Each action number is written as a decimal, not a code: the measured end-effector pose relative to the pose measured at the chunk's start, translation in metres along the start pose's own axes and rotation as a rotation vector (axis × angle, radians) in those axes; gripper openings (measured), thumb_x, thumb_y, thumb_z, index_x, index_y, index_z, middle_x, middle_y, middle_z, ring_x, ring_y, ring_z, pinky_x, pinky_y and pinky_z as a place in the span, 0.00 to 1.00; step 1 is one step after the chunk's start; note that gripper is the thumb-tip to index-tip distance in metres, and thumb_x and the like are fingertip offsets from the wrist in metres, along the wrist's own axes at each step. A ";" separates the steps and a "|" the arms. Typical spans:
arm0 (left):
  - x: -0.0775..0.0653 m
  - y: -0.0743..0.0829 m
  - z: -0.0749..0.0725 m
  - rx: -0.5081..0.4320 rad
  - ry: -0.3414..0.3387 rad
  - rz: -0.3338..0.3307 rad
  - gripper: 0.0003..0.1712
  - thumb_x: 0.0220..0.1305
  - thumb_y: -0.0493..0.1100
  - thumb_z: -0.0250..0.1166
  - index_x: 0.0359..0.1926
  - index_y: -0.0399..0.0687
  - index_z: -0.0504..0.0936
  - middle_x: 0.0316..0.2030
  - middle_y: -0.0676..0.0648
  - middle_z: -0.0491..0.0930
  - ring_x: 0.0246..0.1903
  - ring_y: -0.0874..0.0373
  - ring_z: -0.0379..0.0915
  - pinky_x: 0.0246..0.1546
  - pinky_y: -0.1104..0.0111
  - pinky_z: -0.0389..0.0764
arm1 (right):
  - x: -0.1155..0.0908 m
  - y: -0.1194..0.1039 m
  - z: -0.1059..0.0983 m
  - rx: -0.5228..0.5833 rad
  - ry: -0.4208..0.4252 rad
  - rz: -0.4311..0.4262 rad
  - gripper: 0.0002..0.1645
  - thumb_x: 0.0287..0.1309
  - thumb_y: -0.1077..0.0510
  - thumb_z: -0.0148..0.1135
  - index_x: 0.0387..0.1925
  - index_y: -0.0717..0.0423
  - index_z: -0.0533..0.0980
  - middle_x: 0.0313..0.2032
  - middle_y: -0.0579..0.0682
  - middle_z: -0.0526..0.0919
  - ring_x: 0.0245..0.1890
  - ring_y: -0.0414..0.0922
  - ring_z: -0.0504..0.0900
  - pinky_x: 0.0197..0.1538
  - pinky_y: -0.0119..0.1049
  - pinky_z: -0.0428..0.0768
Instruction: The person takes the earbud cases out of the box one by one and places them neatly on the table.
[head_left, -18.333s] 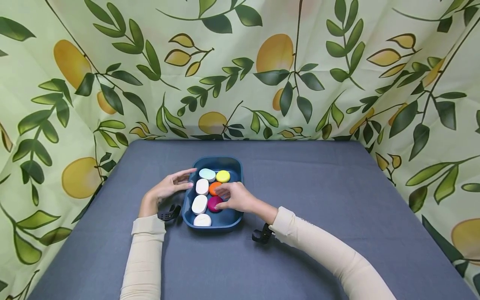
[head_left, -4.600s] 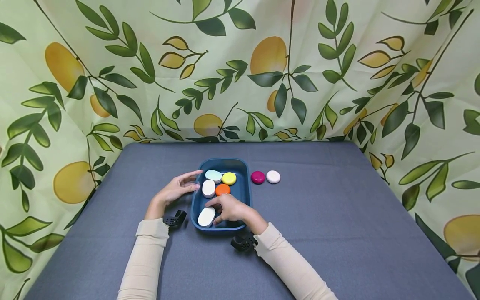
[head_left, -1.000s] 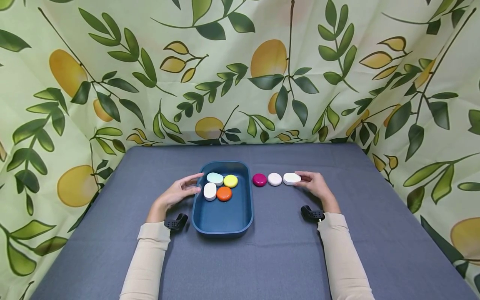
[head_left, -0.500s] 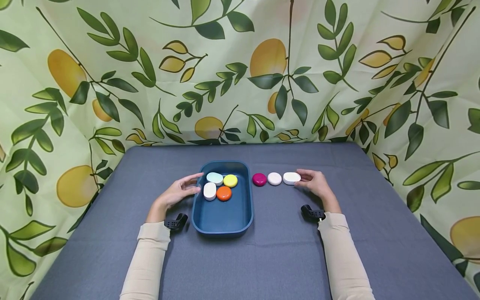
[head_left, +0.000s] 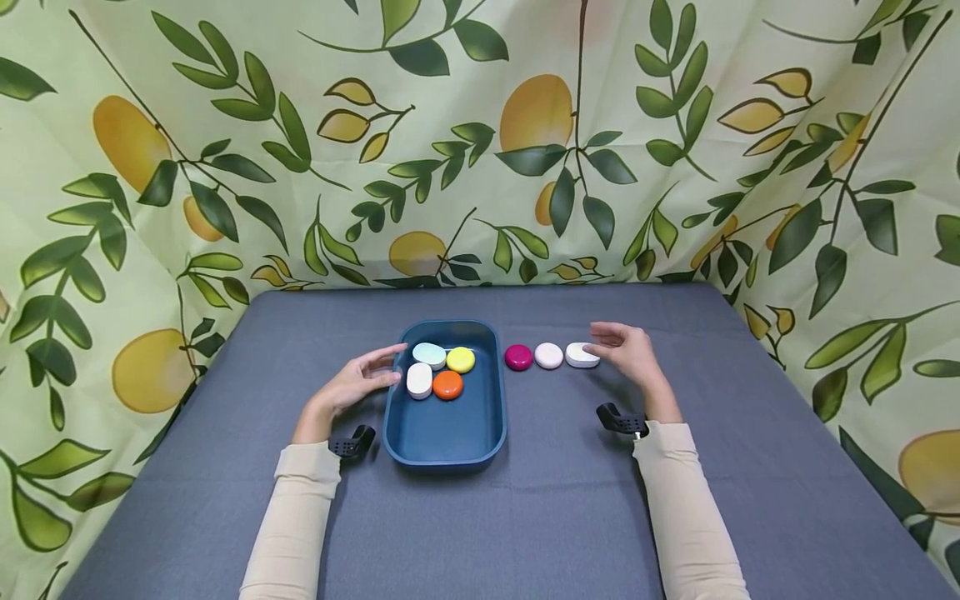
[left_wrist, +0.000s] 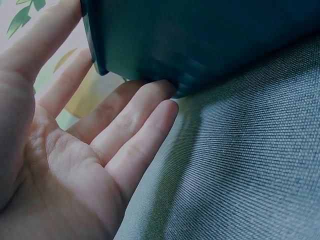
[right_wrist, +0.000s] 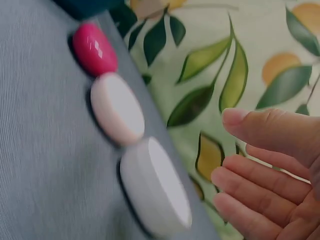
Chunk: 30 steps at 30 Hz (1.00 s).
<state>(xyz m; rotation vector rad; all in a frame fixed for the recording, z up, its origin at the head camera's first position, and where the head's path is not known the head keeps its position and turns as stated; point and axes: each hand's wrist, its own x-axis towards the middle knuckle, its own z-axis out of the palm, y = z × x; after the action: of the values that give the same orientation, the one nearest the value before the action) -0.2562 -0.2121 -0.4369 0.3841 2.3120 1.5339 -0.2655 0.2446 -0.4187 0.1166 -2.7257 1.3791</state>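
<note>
My left hand (head_left: 358, 379) rests with fairly straight fingers against the left side of a dark blue tub (head_left: 447, 463). In the left wrist view, its fingertips touch the tub's outer wall (left_wrist: 210, 45). Inside the tub's far half lie a pale blue oval soap (head_left: 429, 356), a yellow round soap (head_left: 461, 360), a white oblong soap (head_left: 419, 381) and an orange round soap (head_left: 447, 385). My right hand (head_left: 628, 354) hovers above and right of a white oval soap (head_left: 581, 356), holding nothing; the right wrist view shows a gap between fingers and soap (right_wrist: 155, 187).
To the right of the tub, a magenta round soap (head_left: 518, 357) and a pale pinkish-white round soap (head_left: 548, 356) form a row with the white oval one on the grey-blue cloth (head_left: 555, 517). A leaf-and-fruit patterned curtain (head_left: 465, 75) stands behind the table and along both sides.
The white oval soap went from the tub to the row's right end, joining the magenta and pinkish ones. My right hand has just let go and risen slightly. My left hand stays at the tub.
</note>
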 end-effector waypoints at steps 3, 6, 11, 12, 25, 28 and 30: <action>0.000 0.000 0.000 -0.002 0.001 -0.003 0.36 0.68 0.46 0.60 0.73 0.50 0.59 0.72 0.33 0.58 0.70 0.37 0.59 0.67 0.45 0.66 | -0.001 -0.011 0.004 0.010 -0.019 -0.027 0.29 0.56 0.61 0.67 0.58 0.69 0.73 0.56 0.67 0.79 0.56 0.60 0.80 0.56 0.50 0.80; 0.000 -0.001 0.000 -0.004 -0.003 -0.003 0.36 0.68 0.46 0.60 0.73 0.50 0.59 0.72 0.33 0.57 0.69 0.36 0.59 0.68 0.45 0.66 | -0.003 -0.023 0.009 0.018 -0.041 -0.044 0.28 0.55 0.62 0.68 0.57 0.68 0.74 0.55 0.66 0.80 0.55 0.60 0.81 0.54 0.48 0.82; 0.000 -0.001 0.001 -0.006 0.000 -0.009 0.36 0.67 0.47 0.61 0.73 0.51 0.59 0.72 0.33 0.58 0.69 0.37 0.59 0.67 0.45 0.66 | -0.010 -0.043 0.018 0.045 -0.099 -0.085 0.28 0.55 0.61 0.68 0.57 0.68 0.74 0.54 0.66 0.81 0.55 0.60 0.81 0.52 0.45 0.83; 0.001 -0.001 0.002 -0.007 0.000 -0.011 0.36 0.67 0.47 0.61 0.73 0.51 0.59 0.72 0.34 0.58 0.69 0.37 0.59 0.67 0.45 0.66 | -0.012 -0.047 0.020 0.053 -0.109 -0.095 0.28 0.55 0.61 0.68 0.57 0.68 0.74 0.54 0.67 0.81 0.55 0.60 0.81 0.52 0.45 0.83; 0.003 0.001 -0.002 -0.010 0.010 -0.001 0.36 0.66 0.47 0.62 0.72 0.51 0.60 0.71 0.34 0.59 0.69 0.38 0.60 0.67 0.45 0.67 | -0.018 -0.107 0.068 0.130 -0.277 -0.226 0.28 0.52 0.61 0.70 0.55 0.68 0.76 0.51 0.67 0.82 0.52 0.60 0.83 0.54 0.46 0.83; 0.003 0.000 -0.002 -0.013 0.004 -0.016 0.36 0.66 0.48 0.62 0.72 0.52 0.60 0.72 0.35 0.58 0.70 0.38 0.58 0.68 0.45 0.66 | -0.015 -0.119 0.081 0.112 -0.305 -0.247 0.27 0.52 0.62 0.70 0.55 0.67 0.76 0.52 0.65 0.83 0.52 0.59 0.83 0.55 0.46 0.82; 0.003 0.000 -0.001 -0.007 0.002 -0.016 0.36 0.67 0.48 0.62 0.73 0.52 0.60 0.72 0.35 0.58 0.70 0.38 0.58 0.68 0.45 0.65 | -0.011 -0.126 0.091 0.097 -0.318 -0.248 0.27 0.52 0.61 0.70 0.55 0.66 0.77 0.52 0.64 0.83 0.52 0.59 0.83 0.55 0.45 0.82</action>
<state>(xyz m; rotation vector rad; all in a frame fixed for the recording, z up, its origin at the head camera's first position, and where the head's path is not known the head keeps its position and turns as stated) -0.2593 -0.2116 -0.4375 0.3618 2.3050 1.5348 -0.2453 0.0972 -0.3728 0.7131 -2.7573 1.5300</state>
